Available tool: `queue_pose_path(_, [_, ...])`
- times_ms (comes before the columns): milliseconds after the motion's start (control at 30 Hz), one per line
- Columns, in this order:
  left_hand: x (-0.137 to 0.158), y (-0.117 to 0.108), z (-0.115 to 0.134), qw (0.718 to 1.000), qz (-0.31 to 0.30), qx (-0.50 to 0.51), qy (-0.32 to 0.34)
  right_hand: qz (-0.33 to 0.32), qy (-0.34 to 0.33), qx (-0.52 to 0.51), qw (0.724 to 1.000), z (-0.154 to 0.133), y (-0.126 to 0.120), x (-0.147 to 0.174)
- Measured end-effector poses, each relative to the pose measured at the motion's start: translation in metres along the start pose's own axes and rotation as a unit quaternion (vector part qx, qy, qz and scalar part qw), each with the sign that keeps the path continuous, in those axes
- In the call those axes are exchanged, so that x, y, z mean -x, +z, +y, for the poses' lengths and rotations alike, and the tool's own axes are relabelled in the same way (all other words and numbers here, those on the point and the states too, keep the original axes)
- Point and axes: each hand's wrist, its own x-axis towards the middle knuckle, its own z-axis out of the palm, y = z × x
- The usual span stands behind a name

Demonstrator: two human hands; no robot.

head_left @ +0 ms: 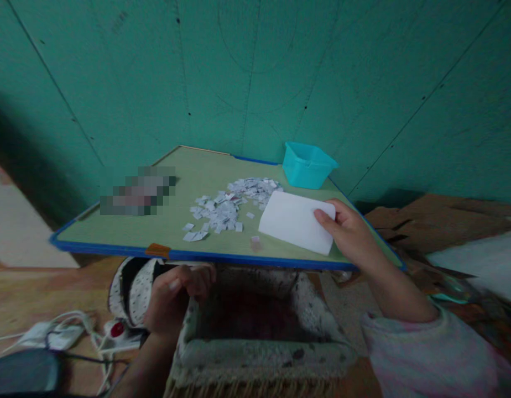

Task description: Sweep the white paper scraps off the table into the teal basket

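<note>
A blank white sheet of paper (pixel 297 221) is pinched by its right edge in my right hand (pixel 347 229), thumb on top. It lies low over the front right of the green tabletop (pixel 135 235). Left of the sheet are two loose heaps of small white paper pieces (pixel 222 213), and one pinkish piece (pixel 255 242) sits near the front edge. Below that edge, my left hand (pixel 181 293) has its fingers curled over the back left corner of a cloth-lined basket (pixel 264 354). The basket's inside is dark.
A turquoise plastic bin (pixel 307 166) stands at the table's back right, by the green wall (pixel 247 72). A blurred-out object (pixel 137 193) lies at the left. Power strips with cables (pixel 118 337) are on the floor, and cardboard (pixel 438 232) is piled at right.
</note>
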Motion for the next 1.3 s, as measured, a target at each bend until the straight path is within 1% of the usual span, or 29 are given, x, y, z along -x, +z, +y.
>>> queue_pose_path(133, [0.001, 0.002, -0.001, 1.0, 0.007, -0.009, 0.002, -0.015, 0.0, 0.007, 1.0, -0.004, -0.001, 0.004])
queue_pose_path(300, [0.0, 0.004, 0.0, 1.0, 0.016, -0.005, -0.01, -0.015, 0.0, 0.017, 1.0, -0.005, -0.003, 0.006])
queue_pose_path(367, [0.0, 0.004, 0.001, 1.0, 0.018, -0.001, -0.004, -0.016, -0.001, 0.016, 1.0, -0.006, -0.003, 0.007])
queue_pose_path(533, [-0.002, 0.005, 0.002, 1.0, 0.007, -0.017, -0.011, -0.02, -0.008, 0.027, 0.999, -0.006, -0.001, 0.007])
queue_pose_path(600, [-0.002, 0.005, 0.003, 1.0, 0.012, -0.02, -0.014, -0.011, -0.013, 0.04, 0.999, -0.004, 0.001, 0.007])
queue_pose_path(800, [-0.002, 0.007, 0.004, 1.0, 0.022, -0.003, -0.004, 0.047, -0.051, 0.103, 0.992, -0.005, 0.003, 0.009])
queue_pose_path(900, [-0.002, 0.006, 0.003, 1.0, 0.011, -0.003, -0.002, 0.05, -0.065, 0.117, 0.99, -0.008, 0.003, 0.011])
queue_pose_path(1000, [-0.002, 0.004, 0.001, 1.0, 0.008, -0.005, 0.003, 0.042, -0.066, 0.135, 0.988, -0.008, 0.005, 0.01])
queue_pose_path(1100, [-0.002, 0.004, 0.0, 1.0, 0.008, -0.01, 0.004, 0.057, -0.068, 0.148, 0.985, -0.006, 0.007, 0.006])
queue_pose_path(1200, [-0.002, 0.004, 0.001, 1.0, 0.006, -0.016, -0.002, 0.079, -0.079, 0.143, 0.983, -0.006, 0.01, 0.004])
queue_pose_path(1300, [0.0, 0.002, 0.0, 1.0, 0.013, -0.019, -0.006, 0.069, -0.089, 0.122, 0.986, -0.01, 0.014, 0.004])
